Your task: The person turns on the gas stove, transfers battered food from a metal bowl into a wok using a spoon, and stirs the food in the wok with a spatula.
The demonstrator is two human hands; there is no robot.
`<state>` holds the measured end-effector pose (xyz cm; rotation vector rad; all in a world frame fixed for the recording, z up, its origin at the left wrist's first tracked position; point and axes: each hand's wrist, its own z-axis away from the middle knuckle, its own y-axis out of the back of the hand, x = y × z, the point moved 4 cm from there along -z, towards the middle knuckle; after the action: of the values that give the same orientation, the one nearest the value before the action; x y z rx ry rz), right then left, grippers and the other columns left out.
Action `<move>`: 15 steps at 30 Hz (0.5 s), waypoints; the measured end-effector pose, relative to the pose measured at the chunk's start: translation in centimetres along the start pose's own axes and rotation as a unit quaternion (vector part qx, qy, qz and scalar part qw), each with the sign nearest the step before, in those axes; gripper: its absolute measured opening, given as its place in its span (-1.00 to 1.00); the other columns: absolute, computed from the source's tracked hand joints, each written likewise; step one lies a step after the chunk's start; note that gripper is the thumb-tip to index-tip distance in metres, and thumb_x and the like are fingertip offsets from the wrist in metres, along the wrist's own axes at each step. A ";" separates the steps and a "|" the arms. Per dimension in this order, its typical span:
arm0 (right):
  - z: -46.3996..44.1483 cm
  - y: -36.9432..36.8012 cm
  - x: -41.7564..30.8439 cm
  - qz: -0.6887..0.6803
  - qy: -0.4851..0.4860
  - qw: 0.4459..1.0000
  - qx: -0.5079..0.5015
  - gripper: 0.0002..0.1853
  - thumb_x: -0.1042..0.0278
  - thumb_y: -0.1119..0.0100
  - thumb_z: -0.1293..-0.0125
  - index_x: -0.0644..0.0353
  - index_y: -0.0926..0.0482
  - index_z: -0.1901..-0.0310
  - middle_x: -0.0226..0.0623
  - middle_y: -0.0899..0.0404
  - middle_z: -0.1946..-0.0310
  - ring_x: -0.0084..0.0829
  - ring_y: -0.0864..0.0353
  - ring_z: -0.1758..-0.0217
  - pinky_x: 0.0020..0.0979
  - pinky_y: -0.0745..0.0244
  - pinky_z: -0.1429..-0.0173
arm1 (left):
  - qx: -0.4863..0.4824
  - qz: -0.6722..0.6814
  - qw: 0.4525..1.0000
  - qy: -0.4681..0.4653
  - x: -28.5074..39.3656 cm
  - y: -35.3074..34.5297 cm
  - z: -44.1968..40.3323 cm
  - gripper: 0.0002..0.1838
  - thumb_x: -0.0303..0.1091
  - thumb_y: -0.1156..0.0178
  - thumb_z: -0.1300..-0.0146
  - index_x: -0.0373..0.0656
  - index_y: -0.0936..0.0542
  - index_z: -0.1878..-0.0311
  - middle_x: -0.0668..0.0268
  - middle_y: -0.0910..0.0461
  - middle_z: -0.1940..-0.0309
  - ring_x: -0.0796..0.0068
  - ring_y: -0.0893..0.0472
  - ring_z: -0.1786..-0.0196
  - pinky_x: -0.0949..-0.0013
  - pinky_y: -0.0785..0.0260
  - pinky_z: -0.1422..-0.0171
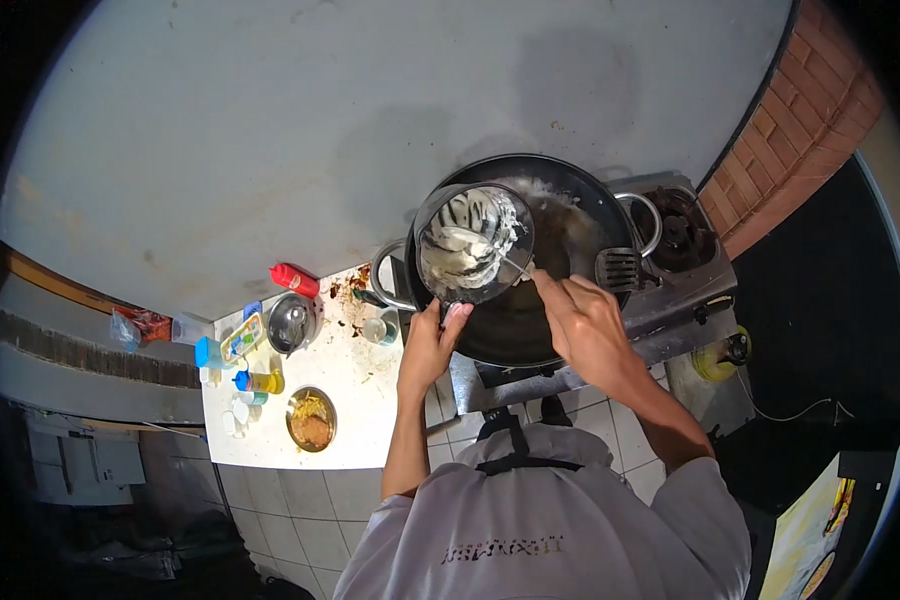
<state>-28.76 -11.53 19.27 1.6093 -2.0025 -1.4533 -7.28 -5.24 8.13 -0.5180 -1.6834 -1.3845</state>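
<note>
Left hand (pixel 427 350) gripping a bowl (pixel 429 225) of white paste (pixel 465 240) above the wok (pixel 580 190); right hand (pixel 585 325) closed around a thin utensil (pixel 511 263) reaching into it; slotted turner (pixel 618 266) right of both hands

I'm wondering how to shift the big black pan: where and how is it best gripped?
The pan is probably best taken by its left loop handle from the left and its right loop handle from the right, since these jut from opposite sides of its round rim.
</note>
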 end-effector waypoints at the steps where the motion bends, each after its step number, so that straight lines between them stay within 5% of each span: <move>1: 0.0 0.2 -0.6 0.000 -0.001 1.000 0.001 -0.54 0.66 -0.18 -0.02 0.51 -0.50 -0.05 -0.01 -0.56 0.44 -0.11 -0.64 0.28 -0.19 -0.54 0.28 | 0.003 0.005 1.000 -0.008 -0.1 -0.1 0.0 -0.49 -0.05 -0.25 -0.33 -0.49 -0.54 0.15 -0.16 -0.53 0.45 0.05 -0.50 0.36 0.14 -0.31 0.24; 4: 0.7 -0.2 -1.6 -0.131 -0.030 0.989 0.058 -0.83 0.62 -0.15 -0.25 0.48 -0.52 0.12 -0.01 -0.50 0.62 -0.04 -0.54 0.60 -0.16 -0.39 0.48 | 0.016 -0.008 1.000 -0.024 0.4 -0.4 0.0 -0.50 -0.07 -0.25 -0.33 -0.47 -0.54 0.16 -0.14 -0.53 0.47 0.05 -0.49 0.37 0.13 -0.30 0.25; 15: 0.9 -2.5 -1.2 -0.075 -0.059 0.995 0.015 -0.82 0.65 -0.10 -0.17 0.49 -0.50 0.17 0.08 -0.54 0.54 0.04 -0.61 0.46 -0.12 -0.47 0.39 | 0.019 -0.011 0.999 -0.036 1.8 0.0 0.4 -0.54 -0.08 -0.24 -0.34 -0.41 -0.50 0.31 -0.09 -0.47 0.62 0.08 -0.44 0.55 0.10 -0.23 0.39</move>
<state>-27.25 -9.86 17.44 1.7596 -2.0114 -1.6136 -8.42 -5.21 9.61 -0.5353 -1.7742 -1.3614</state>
